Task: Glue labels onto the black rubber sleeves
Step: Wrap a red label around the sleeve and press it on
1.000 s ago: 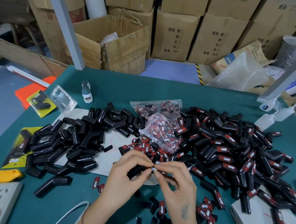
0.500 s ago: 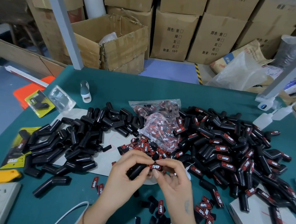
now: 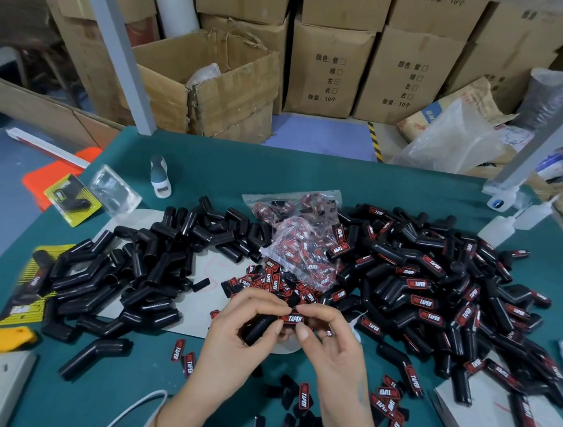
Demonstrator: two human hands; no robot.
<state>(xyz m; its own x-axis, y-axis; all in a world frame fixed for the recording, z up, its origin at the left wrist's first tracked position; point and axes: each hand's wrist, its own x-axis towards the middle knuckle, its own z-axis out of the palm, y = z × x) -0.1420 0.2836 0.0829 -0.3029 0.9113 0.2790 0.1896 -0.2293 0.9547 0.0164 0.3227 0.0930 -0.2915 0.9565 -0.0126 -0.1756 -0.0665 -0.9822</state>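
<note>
My left hand (image 3: 241, 326) grips a black bent rubber sleeve (image 3: 258, 328) above the green table mat (image 3: 208, 172), fingers curled over its top and thumb underneath. My right hand (image 3: 323, 338) pinches the red-and-black "TAPER" label (image 3: 293, 318) against the sleeve's upper end, forefinger on top, thumb at its lower edge. A second ago the label was mostly hidden between my fingertips; half a second ago its lettering began to show, and now it lies flat and fully readable on the sleeve, with my hands in nearly the same spot.

To my left lies the heap of plain black rubber sleeves (image 3: 137, 268) on a pale sheet; to my right the big pile of labelled sleeves (image 3: 437, 297). Between them sits a clear plastic bag of labels (image 3: 305, 236), with loose labels (image 3: 277, 281) spilling out just beyond my fingers. More loose labels (image 3: 388, 406) are scattered near my right wrist. A small white glue bottle (image 3: 160, 177) stands farther back, unmoved.
</note>
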